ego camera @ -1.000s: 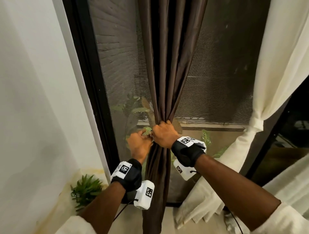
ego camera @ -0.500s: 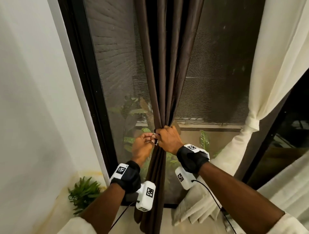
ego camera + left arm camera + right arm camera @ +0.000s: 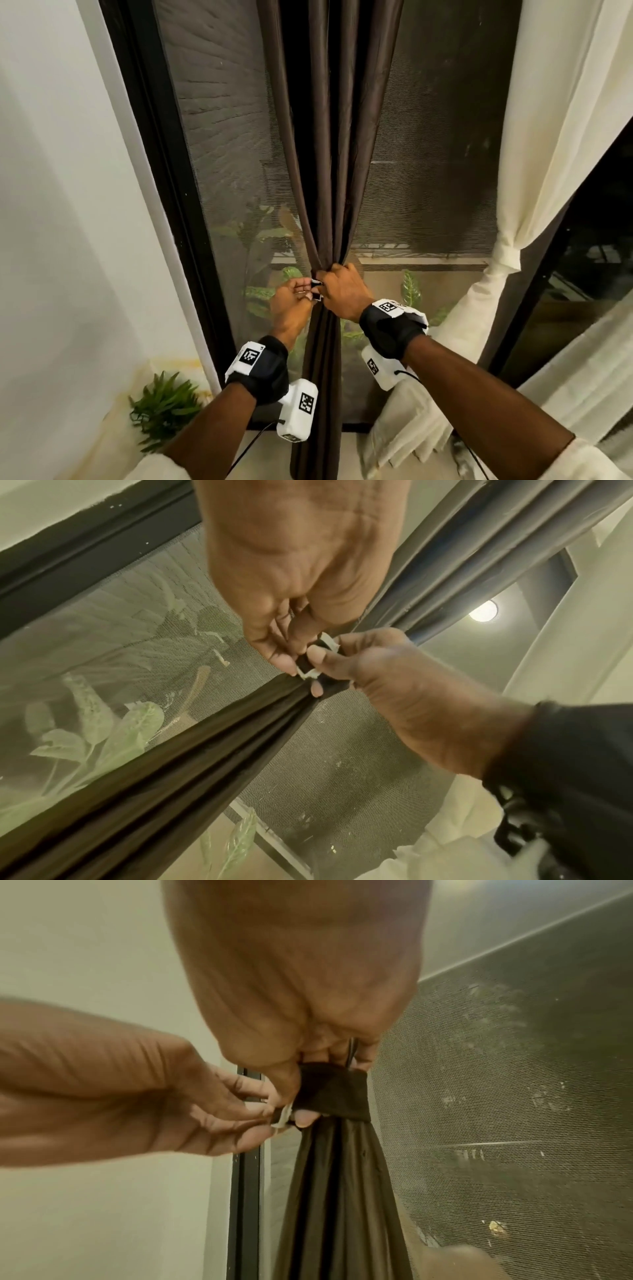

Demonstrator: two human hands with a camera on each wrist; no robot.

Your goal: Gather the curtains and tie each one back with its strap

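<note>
While the right hand (image 3: 344, 291) clamps the gathered dark brown satin curtain (image 3: 329, 137) and thumbs the dark fabric strap (image 3: 334, 1093) wrapped round it at the mesh window screen (image 3: 428, 154), the left hand (image 3: 291, 305) pinches the strap's loose end with its pale fastening patch (image 3: 310, 672). Advice: keep tension, align patches squarely, press flat, release the right grip last. The cream curtain (image 3: 548, 137) is already tied.

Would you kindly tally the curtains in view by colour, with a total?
Brown curtains: 1, being tied with its strap by the left hand and right hand.
Cream curtains: 1, already tied back.
Total: 2
</note>
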